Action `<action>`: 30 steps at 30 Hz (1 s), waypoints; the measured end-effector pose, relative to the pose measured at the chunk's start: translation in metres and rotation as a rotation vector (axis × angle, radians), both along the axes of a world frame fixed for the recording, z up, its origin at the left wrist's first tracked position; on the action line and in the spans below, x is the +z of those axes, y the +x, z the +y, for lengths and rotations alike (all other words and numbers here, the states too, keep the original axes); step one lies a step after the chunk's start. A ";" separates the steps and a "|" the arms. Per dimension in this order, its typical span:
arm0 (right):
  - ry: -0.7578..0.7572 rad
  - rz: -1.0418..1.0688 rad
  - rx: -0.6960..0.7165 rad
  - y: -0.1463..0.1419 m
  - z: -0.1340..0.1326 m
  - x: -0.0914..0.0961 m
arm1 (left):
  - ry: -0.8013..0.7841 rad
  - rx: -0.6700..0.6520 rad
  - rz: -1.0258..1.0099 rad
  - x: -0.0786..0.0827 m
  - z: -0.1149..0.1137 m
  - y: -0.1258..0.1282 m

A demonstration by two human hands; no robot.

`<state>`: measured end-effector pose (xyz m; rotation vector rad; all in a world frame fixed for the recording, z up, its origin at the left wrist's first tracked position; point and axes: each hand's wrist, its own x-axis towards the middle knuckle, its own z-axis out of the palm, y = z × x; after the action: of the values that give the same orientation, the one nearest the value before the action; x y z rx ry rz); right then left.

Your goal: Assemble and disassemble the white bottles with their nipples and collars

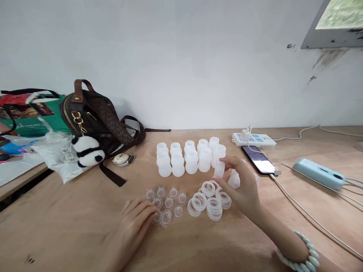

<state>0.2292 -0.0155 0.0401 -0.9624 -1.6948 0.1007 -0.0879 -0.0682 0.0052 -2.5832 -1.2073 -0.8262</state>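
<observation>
My right hand (pixel 241 185) is raised a little above the wooden table (pixel 85 226) and pinches a clear ribbed screw ring (pixel 219 168) between thumb and fingers. Below it lie several more clear rings (pixel 210 200) in a loose heap. My left hand (pixel 136 221) rests on the table with its fingertips touching a cluster of small clear nipples (pixel 167 204); it holds nothing I can see. Behind both heaps stand two rows of white translucent bottles (pixel 190 156).
A brown backpack (pixel 96 117) with a panda charm (pixel 86 150) sits at the left beside plastic bags (pixel 56 155). A power strip (pixel 253 139), a charging phone (pixel 258 159), a light-blue device (pixel 319 173) and cables (pixel 312 219) lie at the right. A white wall stands behind.
</observation>
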 end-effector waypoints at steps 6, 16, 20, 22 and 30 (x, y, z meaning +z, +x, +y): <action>0.016 -0.001 -0.004 -0.001 -0.001 0.000 | 0.012 0.000 0.016 0.001 -0.001 -0.002; 0.004 0.007 -0.003 -0.001 -0.001 0.000 | 0.101 0.033 0.013 0.008 -0.013 0.002; 0.004 0.008 0.000 -0.001 -0.001 0.000 | 0.163 -0.004 0.101 0.013 -0.014 0.021; 0.003 0.007 0.001 0.000 -0.001 0.001 | 0.192 0.003 0.100 0.009 -0.011 0.029; 0.025 0.004 0.012 0.000 -0.001 0.003 | 0.009 0.039 0.046 0.001 -0.013 0.035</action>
<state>0.2287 -0.0166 0.0427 -0.9326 -1.6945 0.0890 -0.0532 -0.0807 0.0065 -2.5485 -1.2336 -0.7591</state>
